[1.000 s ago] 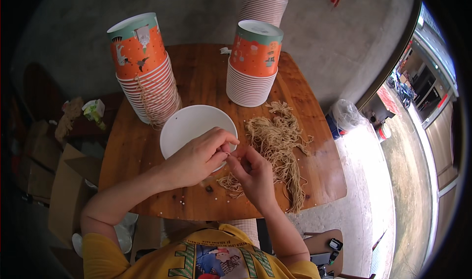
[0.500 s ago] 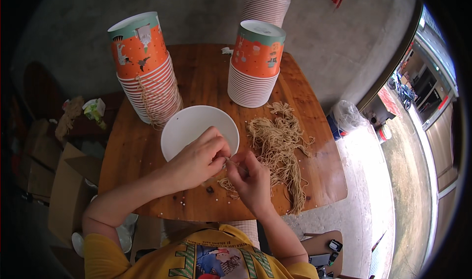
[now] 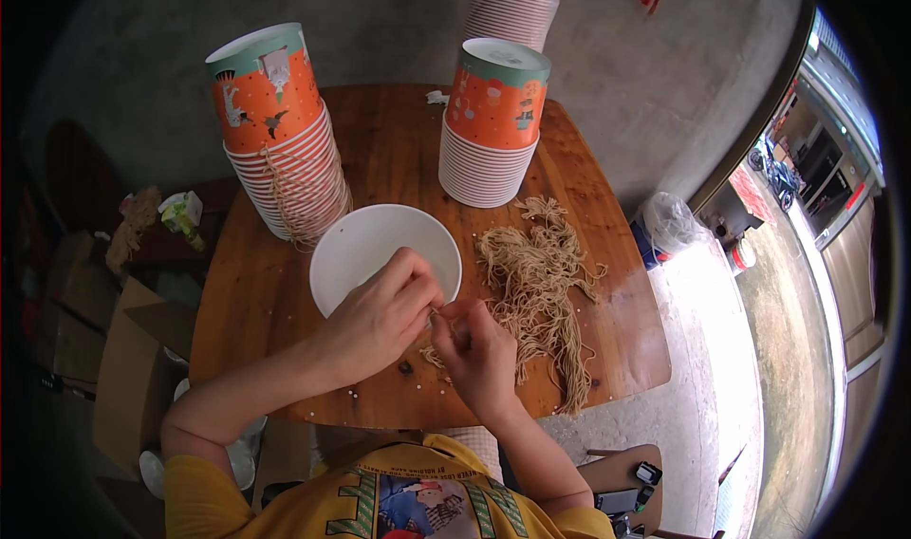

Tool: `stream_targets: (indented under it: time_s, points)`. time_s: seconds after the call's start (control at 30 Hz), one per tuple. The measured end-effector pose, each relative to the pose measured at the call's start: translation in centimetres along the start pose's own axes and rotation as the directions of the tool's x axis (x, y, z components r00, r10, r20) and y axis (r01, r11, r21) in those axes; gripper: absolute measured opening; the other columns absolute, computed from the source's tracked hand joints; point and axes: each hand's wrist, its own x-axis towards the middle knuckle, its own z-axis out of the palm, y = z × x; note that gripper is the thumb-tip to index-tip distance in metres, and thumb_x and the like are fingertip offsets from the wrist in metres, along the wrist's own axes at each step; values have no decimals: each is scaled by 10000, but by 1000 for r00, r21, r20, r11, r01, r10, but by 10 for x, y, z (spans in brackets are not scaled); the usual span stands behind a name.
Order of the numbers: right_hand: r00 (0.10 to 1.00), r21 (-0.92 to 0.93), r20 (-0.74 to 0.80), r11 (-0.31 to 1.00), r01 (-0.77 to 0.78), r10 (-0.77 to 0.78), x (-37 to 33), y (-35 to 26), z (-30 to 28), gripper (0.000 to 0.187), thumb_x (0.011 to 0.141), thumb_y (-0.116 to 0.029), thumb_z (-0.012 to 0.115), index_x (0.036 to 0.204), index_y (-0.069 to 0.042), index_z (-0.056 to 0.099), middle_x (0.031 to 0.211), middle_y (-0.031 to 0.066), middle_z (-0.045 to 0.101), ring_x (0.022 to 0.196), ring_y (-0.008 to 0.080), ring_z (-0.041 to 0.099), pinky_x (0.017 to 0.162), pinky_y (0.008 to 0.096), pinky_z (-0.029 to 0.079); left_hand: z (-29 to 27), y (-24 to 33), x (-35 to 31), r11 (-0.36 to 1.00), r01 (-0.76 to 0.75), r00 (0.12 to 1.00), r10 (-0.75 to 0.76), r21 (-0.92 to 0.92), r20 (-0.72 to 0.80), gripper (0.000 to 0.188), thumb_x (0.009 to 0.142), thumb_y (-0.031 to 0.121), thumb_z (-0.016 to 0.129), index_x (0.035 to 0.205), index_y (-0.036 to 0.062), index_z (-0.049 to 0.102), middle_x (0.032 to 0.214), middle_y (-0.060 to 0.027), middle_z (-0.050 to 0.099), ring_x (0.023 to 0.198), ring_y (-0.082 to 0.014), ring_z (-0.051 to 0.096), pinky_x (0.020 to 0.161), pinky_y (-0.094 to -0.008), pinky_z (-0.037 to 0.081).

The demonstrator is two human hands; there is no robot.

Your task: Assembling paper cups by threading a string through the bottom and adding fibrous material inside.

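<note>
From my remote feed, biggest first: the wooden table [image 3: 622, 344] filled the middle. The yellow shirt [image 3: 285, 506] carried the clearest writing: a thin printed line at the neck, large striped block letters below, and a cartoon picture between them. The left stack of paper buckets [image 3: 270, 112] stood upside down, its top one orange and green with printed figures; beige strands [image 3: 315, 207] hung down its side. The right stack [image 3: 493, 112] matched, farther back; I saw small printing on its upturned base, too small to read. No brand I could make out.

White bucket [image 3: 353, 254] sat open end up, just beyond the left hand [image 3: 384, 306], which overlapped its near rim. Bundle of beige string [image 3: 536, 278] lay loose on the table, right of the bucket, just past the right hand [image 3: 474, 344]. Left hand was curled, fingertips pinched; right hand had thumb and forefinger nearly together. Their tips met on a small pale bit [image 3: 434, 314], too tiny for me to name. White specks [image 3: 355, 394] dotted the near table edge.
</note>
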Motion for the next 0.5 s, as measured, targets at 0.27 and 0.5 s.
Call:
stream_targets:
  time_s: [0.27, 0.5]
  points:
    - [981, -33, -105, 987, 158, -161, -1, 1, 5, 153, 827, -77, 721, 878, -65, 577, 590, 31, 515, 461, 174, 503, 460, 302, 425, 1, -1, -3, 970, 190, 982, -190, -154, 13, 118, 826, -41, 611, 924, 14, 574, 893, -89, 571, 810, -235, 617, 692, -314, 505]
    - [972, -49, -119, 979, 198, -203, -1, 2, 5, 163, 821, -73, 730, 886, -69, 581, 635, 46, 563, 486, 184, 545, 466, 304, 446, 2, 1, -3, 927, 269, 962, -271, -260, 31, 105, 846, -37, 595, 934, 15, 569, 904, -65, 593, 815, -174, 622, 671, -288, 514]
